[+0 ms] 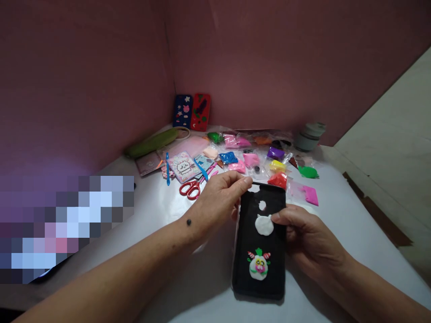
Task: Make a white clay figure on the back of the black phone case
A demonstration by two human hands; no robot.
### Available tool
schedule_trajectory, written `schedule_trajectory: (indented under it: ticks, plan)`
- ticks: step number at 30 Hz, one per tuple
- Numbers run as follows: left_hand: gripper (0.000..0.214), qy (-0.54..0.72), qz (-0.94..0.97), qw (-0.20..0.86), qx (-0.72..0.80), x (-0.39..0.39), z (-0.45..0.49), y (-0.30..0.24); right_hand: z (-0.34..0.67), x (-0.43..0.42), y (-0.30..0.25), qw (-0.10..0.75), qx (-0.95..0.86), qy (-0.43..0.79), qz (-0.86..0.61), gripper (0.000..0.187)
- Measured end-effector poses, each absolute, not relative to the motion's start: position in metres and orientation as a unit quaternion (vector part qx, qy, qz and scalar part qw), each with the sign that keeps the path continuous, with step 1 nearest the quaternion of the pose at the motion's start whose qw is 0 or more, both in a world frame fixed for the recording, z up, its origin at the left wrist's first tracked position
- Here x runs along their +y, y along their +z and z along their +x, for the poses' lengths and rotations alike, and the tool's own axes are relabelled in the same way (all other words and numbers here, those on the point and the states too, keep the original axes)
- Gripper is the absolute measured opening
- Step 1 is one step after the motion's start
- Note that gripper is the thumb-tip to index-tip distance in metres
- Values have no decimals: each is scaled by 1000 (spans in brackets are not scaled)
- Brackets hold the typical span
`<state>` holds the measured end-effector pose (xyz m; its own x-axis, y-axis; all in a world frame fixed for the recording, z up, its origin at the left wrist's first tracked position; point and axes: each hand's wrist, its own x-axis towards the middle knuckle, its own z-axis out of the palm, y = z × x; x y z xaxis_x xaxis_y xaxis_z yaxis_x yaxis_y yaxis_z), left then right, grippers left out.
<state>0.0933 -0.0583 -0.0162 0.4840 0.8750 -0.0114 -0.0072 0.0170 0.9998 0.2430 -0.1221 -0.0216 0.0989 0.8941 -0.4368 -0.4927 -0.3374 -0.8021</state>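
Phone case (258, 242), black, rectangular, decorated face toward camera, is between the two grips, held by both. Left grip (220, 197) closed on its upper left edge, thumb on top corner, other fingers mostly hidden. Right grip (306, 237) closed on the right edge, thumb in front, fingers curled behind; thumb tip touches the upper right corner of a flat white clay-like piece with two small ears (264, 226). Below both grips, lower on the case, sits a finished white clay-like creature with striped red horns and green tuft (259, 268). Can't tell if the case's bottom edge touches the white desk (202, 287). Just beyond left grip: red-handled scissors (190, 190), partly hidden by the hand, then a blue pen-like tool (168, 169) and a pastel cartoon-printed booklet (184, 167). Beyond right grip: clear bags with red clay-like stuff (277, 180), bright pink (311, 196) and green (308, 172). Well past left grip, upright by the wall: navy decorated case (182, 111) beside red decorated case (201, 112). Far beyond right grip: grey-green lidded container (308, 136).
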Motion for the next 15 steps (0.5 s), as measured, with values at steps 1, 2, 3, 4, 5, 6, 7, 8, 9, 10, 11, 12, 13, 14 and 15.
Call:
schedule_trajectory:
  ticks: [1, 2, 3, 4, 5, 6, 7, 8, 9, 10, 11, 12, 13, 14, 15]
  plan:
    - [29, 358, 602, 616, 360, -58, 93, -16, 243, -122, -22, 546, -197, 637, -507, 10]
    - [30, 358, 602, 616, 360, -58, 93, -16, 243, -122, -22, 552, -198, 634, -505, 11]
    - [30, 359, 603, 615, 360, -58, 93, -16, 243, -122, -22, 559, -198, 629, -502, 12]
    - [30, 360, 603, 614, 360, -58, 94, -16, 244, -122, -22, 566, -198, 624, -500, 13]
    - [31, 360, 602, 614, 361, -58, 94, -16, 244, -122, -22, 573, -196, 620, -499, 14]
    - [30, 362, 601, 614, 363, -58, 94, -16, 244, -122, -21, 575, -193, 618, -499, 14]
    - [30, 361, 600, 614, 364, -58, 94, -16, 244, -121, -21, 574, -191, 621, -498, 14]
    - [30, 361, 599, 614, 365, -58, 94, -16, 243, -121, -21, 571, -190, 626, -496, 13]
    - [29, 360, 600, 615, 364, -58, 94, -17, 243, -121, -21, 566, -189, 633, -493, 12]
    - [29, 361, 600, 614, 364, -57, 94, -17, 243, -121, -21, 559, -190, 641, -490, 9]
    - [29, 361, 602, 613, 362, -57, 93, -17, 242, -121, -21, 552, -193, 648, -488, 6]
    - [29, 363, 602, 613, 360, -57, 93, -17, 242, -120, -21, 544, -198, 653, -488, 5]
    - [29, 365, 602, 613, 359, -57, 93, -17, 242, -120, -22, 536, -206, 657, -489, 6]
    - [28, 367, 602, 612, 359, -57, 93, -18, 242, -120, -22, 525, -217, 661, -490, 10]
    - [28, 368, 602, 611, 359, -57, 93, -18, 242, -120, -22, 514, -229, 666, -490, 15]
